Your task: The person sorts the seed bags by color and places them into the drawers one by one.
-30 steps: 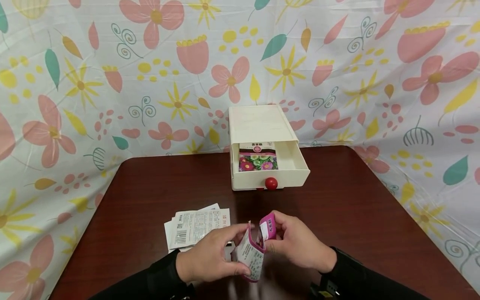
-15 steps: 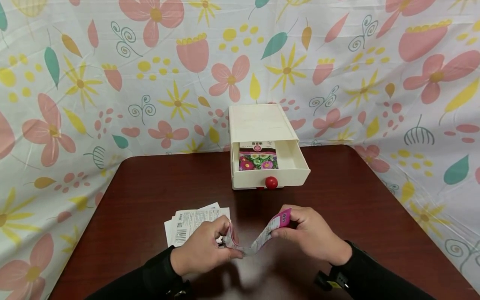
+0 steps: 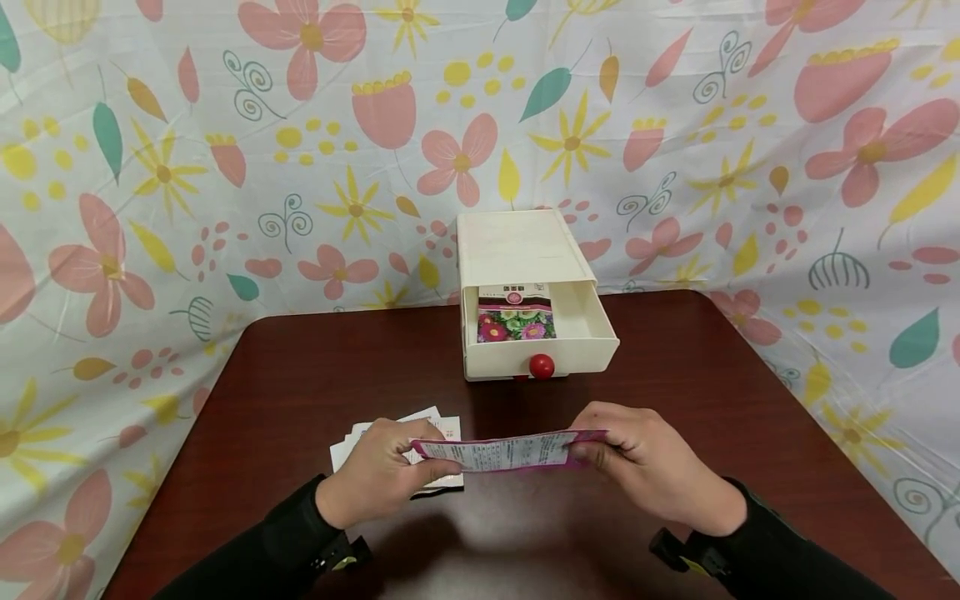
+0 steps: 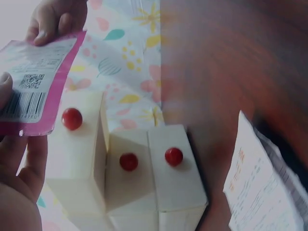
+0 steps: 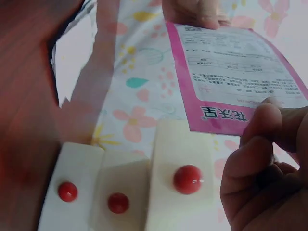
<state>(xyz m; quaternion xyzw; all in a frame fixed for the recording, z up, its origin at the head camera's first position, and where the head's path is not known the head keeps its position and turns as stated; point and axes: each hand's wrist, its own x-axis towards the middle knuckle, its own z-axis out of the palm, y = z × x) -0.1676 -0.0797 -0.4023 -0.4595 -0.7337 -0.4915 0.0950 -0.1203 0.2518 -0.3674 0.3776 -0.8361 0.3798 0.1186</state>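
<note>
A pink-edged seed packet [image 3: 502,453] is stretched nearly flat between both hands above the table, its printed white back facing up. My left hand [image 3: 384,468] pinches one end between thumb and fingers; my right hand [image 3: 651,460] pinches the other. In the left wrist view, a barcode and square code show on the packet [image 4: 30,86] near the left thumb. The right wrist view shows the packet's pink band with large characters [image 5: 224,115] by the right fingers. Below and behind the left hand lies a stack of white printed packets [image 3: 450,427], partly hidden.
A cream drawer box [image 3: 525,246] stands at the back of the dark wooden table [image 3: 337,358]. One drawer [image 3: 585,354] with a red knob [image 3: 542,367] is pulled out, holding a flower-picture packet [image 3: 516,315]. Patterned cloth [image 3: 300,150] hangs behind.
The packet was bent into a fold between the hands, then a loose curve, and is now drawn out straight. My right hand has moved right and my left hand left.
</note>
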